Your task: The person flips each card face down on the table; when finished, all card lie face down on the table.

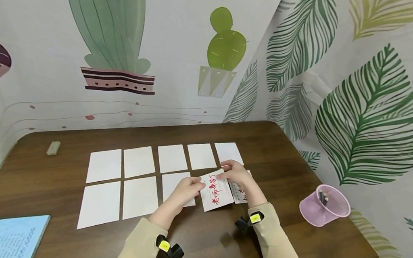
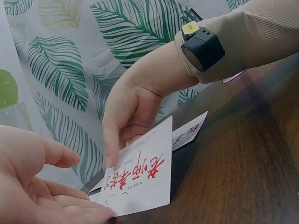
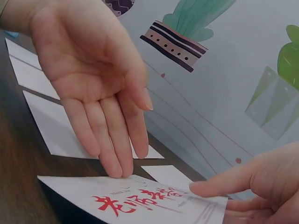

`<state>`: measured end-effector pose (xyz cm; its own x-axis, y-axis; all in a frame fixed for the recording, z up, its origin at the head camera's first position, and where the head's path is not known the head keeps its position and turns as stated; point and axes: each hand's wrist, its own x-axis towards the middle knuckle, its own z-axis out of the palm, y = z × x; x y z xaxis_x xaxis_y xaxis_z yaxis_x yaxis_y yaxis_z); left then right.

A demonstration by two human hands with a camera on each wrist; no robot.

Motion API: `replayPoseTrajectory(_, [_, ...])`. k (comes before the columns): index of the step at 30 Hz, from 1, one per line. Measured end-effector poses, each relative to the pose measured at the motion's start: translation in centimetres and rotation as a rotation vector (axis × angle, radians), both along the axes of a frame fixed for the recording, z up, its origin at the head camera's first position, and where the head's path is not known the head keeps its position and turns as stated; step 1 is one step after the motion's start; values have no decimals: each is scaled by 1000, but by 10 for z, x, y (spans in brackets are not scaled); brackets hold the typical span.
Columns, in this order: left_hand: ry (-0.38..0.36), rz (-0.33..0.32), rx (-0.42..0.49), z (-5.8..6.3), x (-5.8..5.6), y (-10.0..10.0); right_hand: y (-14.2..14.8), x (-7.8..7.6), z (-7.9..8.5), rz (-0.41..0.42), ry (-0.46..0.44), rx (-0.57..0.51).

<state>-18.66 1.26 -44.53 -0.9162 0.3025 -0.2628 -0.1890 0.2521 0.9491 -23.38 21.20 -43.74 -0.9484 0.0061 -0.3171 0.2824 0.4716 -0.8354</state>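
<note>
A white card with red handwritten-style characters (image 1: 215,190) is tilted up off the table between my two hands. My right hand (image 1: 237,176) pinches its right side, thumb on the printed face and fingers underneath, as the right wrist view shows. My left hand (image 1: 185,192) is at the opposite edge, palm turned up; in the right wrist view its straight fingertips (image 3: 122,169) meet the card's edge. Partly covered by the right wrist, a second card with red print (image 1: 238,194) lies to the right. A blank white card (image 1: 174,184) lies under the left hand's reach.
Two rows of white cards, including a far-row card (image 1: 138,162), lie on the brown table (image 1: 201,243). A pink mesh pen cup (image 1: 318,209) stands at the right edge. At left are a blue book (image 1: 15,245) and, farther back, a small pale block (image 1: 53,148).
</note>
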Motion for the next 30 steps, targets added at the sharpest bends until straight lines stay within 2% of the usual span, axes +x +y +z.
replayPoseTrajectory(7, [-11,7,-1,1,-2,-2,-4,-10,-1,108,-58,-115])
replayPoseTrajectory(13, [2,23,26,1,-2,-4,-8,-13,4,145,-60,-118])
replayPoseTrajectory(14, [13,32,30,1,-2,-5,-10,-10,10,147,-52,-115])
replayPoseTrajectory(17, [67,78,41,2,-3,-6,-14,-10,14,113,6,-99])
replayPoseTrajectory(23, [228,174,33,12,-4,-8,-25,-10,23,-33,177,-98])
replayPoseTrajectory(27, [324,198,6,19,-1,-5,-38,-5,35,-72,265,-116])
replayPoseTrajectory(30, [365,215,-31,21,1,-3,-48,-1,41,-79,289,-143])
